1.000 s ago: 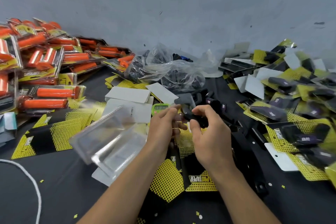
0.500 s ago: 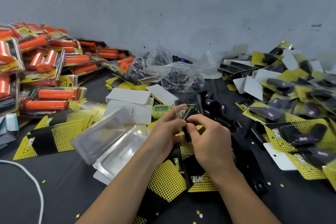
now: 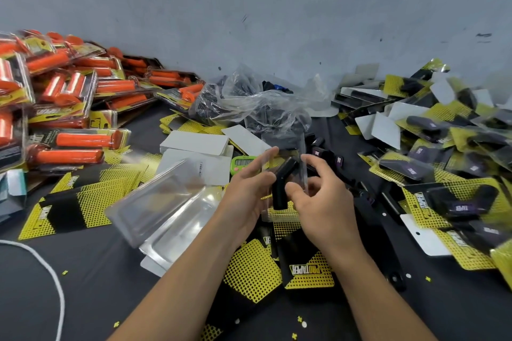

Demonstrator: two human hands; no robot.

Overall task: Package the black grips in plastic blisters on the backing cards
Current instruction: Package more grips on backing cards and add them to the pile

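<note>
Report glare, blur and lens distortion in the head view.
Head view: soft, even light; glare streaks on the empty clear blisters; wide-angle bending toward the edges, where the packaged black grips smear; the hands and the bent black grip between them are fairly sharp.

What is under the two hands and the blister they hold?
Yellow-and-black backing cards lie on the dark table under the left hand, right hand and clear blister with its black grip. What the hands themselves cover cannot be seen.
</note>
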